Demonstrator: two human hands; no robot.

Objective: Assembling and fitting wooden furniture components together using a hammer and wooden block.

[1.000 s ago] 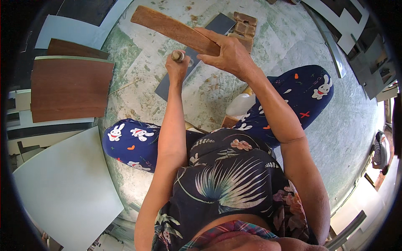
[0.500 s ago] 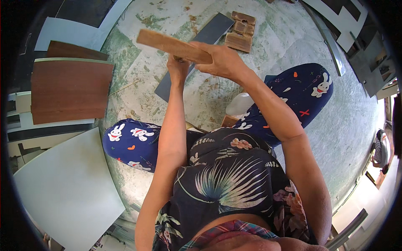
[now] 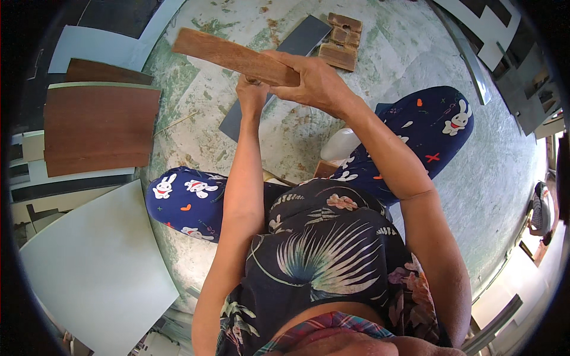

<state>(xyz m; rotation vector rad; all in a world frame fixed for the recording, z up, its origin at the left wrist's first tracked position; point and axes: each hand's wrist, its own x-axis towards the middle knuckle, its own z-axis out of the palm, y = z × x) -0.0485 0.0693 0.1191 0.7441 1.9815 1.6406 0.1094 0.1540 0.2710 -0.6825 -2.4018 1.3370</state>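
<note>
My right hand (image 3: 312, 83) grips one end of a brown wooden plank (image 3: 228, 55), fingers and thumb wrapped around it. The plank is held above the floor and points away to the far left. Just below it my left hand (image 3: 252, 95) is closed in a fist. A small dark, round end of something shows at the top of that fist, but the rest is hidden. Beneath both hands a long dark grey board (image 3: 303, 37) lies slantwise on the floor, and the left hand is over its middle.
A worn wooden block (image 3: 341, 41) sits beyond the grey board. A white rounded container (image 3: 340, 144) stands by my right leg. Brown panels (image 3: 101, 124) and a large pale panel (image 3: 98, 267) lie to the left; a metal strip (image 3: 469, 59) and cut boards (image 3: 525, 89) lie to the right.
The plank has swung a little up and to the left, its far end moving most. My right hand has shifted slightly with it, while the left hand stays nearly in place.
</note>
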